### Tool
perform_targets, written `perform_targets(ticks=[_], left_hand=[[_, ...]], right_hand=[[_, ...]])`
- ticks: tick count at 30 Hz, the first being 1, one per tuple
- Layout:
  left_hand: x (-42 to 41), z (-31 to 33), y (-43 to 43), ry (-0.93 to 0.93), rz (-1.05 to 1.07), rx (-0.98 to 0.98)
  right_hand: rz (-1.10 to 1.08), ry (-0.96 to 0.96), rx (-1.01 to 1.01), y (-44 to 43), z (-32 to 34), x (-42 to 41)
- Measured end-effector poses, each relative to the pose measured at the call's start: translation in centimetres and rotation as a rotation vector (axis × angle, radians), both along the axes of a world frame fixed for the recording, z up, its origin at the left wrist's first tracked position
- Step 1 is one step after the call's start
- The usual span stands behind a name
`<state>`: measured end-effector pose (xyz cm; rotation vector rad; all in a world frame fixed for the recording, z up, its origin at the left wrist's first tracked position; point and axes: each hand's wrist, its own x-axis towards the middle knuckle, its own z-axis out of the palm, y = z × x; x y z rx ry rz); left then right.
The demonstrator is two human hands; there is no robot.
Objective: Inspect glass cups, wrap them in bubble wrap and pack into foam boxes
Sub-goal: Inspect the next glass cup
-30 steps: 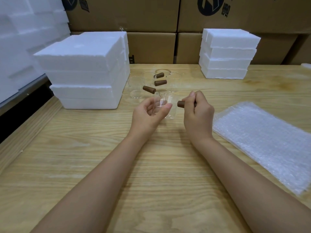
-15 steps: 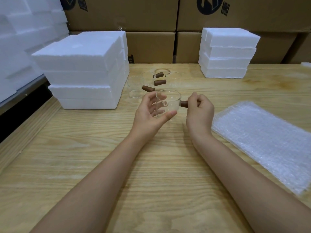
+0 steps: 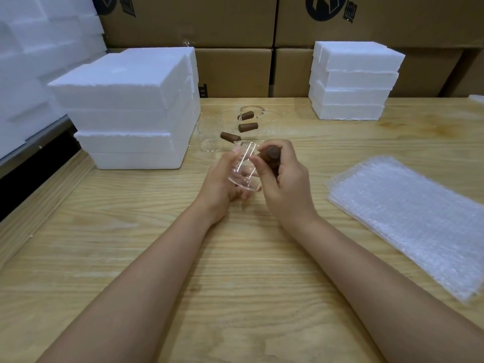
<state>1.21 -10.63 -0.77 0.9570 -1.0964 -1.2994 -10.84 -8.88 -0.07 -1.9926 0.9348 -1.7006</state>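
Note:
A clear glass cup (image 3: pixel 245 166) with a brown handle (image 3: pixel 272 156) is held tilted above the wooden table, its base turned toward me. My right hand (image 3: pixel 282 179) grips the brown handle. My left hand (image 3: pixel 222 179) cups the glass body from the left and underneath, fingers curled round it. Behind them, several more glass cups (image 3: pixel 209 137) with brown handles stand on the table. A pile of bubble wrap sheets (image 3: pixel 413 213) lies flat to the right. Stacked white foam boxes (image 3: pixel 131 106) stand at the left.
A second, smaller stack of foam boxes (image 3: pixel 353 85) stands at the back right. Cardboard cartons (image 3: pixel 235 72) line the far edge of the table (image 3: pixel 131 244). More foam blocks (image 3: pixel 31 61) pile up beyond the table's left edge.
The cup has been turned from upright to tilted, base toward me. My right hand rolled over with the handle and both hands drew slightly nearer to me.

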Motion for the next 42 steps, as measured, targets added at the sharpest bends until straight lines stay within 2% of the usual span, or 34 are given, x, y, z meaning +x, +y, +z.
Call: perform_targets(ticks=[6, 9, 14, 18, 23, 28, 33, 39, 42], left_hand=[[0.7, 0.0, -0.3, 0.203, -0.022, 0.037], [0.7, 0.4, -0.1, 0.231, -0.032, 0.060], [0.8, 0.1, -0.2, 0.160, -0.023, 0.020], [0.5, -0.1, -0.2, 0.124, 0.024, -0.061], [-0.2, -0.4, -0.1, -0.013, 0.132, -0.187], [-0.3, -1.3, 0.2, -0.392, 0.202, -0.340], [-0.7, -1.5, 0.5, -0.575, 0.223, -0.574], [-0.3, -1.6, 0.1, -0.782, 0.313, -0.821], [-0.5, -1.6, 0.2, -0.761, 0.316, -0.815]], right_hand=[[0.047, 0.146, -0.122, 0.3, 0.0, 0.5], [0.117, 0.159, -0.073, 0.4, 0.0, 0.5], [0.188, 0.083, 0.037, 0.8, 0.1, 0.6], [0.188, -0.098, 0.128, 0.5, 0.2, 0.7], [0.067, -0.271, 0.231, -0.3, 0.2, 0.4], [-0.106, -0.352, 0.348, -0.9, -0.3, -0.1], [-0.240, -0.398, 0.513, -2.3, -0.3, -1.1], [-0.178, -0.460, 0.787, -3.0, -0.4, -1.4], [-0.169, -0.461, 0.765, -3.0, -0.4, -1.4]])
